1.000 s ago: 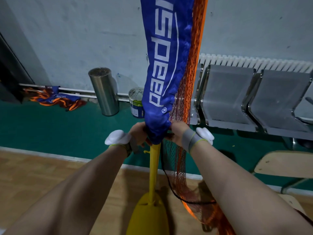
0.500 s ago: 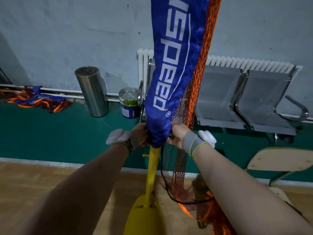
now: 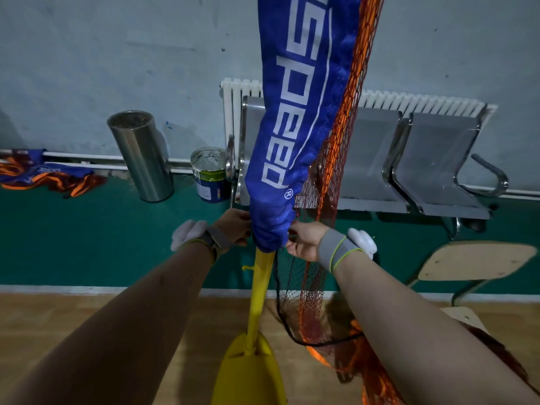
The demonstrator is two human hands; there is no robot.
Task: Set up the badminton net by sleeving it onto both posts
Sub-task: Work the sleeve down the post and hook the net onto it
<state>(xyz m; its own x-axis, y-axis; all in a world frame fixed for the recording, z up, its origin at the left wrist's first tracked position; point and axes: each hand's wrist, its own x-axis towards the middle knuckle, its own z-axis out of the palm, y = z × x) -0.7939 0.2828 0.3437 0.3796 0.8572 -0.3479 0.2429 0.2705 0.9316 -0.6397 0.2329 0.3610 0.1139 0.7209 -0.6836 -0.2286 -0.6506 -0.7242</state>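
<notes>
Filling the background, a pale wall (image 3: 117, 54) over a floor (image 3: 87, 244) of green strip and, nearer, wood boards. Hanging down the centre from beyond the top edge, the net's blue sleeve (image 3: 292, 127) with white lettering, threaded over the yellow post (image 3: 258, 287), its hem bunched partway down and bare post showing below as far as the yellow base (image 3: 248, 375). Trailing just right of the sleeve, the orange mesh (image 3: 344, 127), heaped on the boards beside the base with a black cord (image 3: 292, 337) looping across it. Lined against the wall behind, metal seats (image 3: 438, 159) before a white radiator (image 3: 409, 100). Standing left of the seats, a steel bin (image 3: 143, 159) and a smaller paint can (image 3: 210, 176); at far right, a wooden chair (image 3: 473, 261); at far left, a second net (image 3: 43, 173) crumpled on the floor. Gripping the bunched hem from its left side, the left hand (image 3: 233, 226), fingers curled into the cloth. Pinching the same hem from the right, against the mesh, the right hand (image 3: 304, 241), a grey wristband (image 3: 336, 249) behind it.
</notes>
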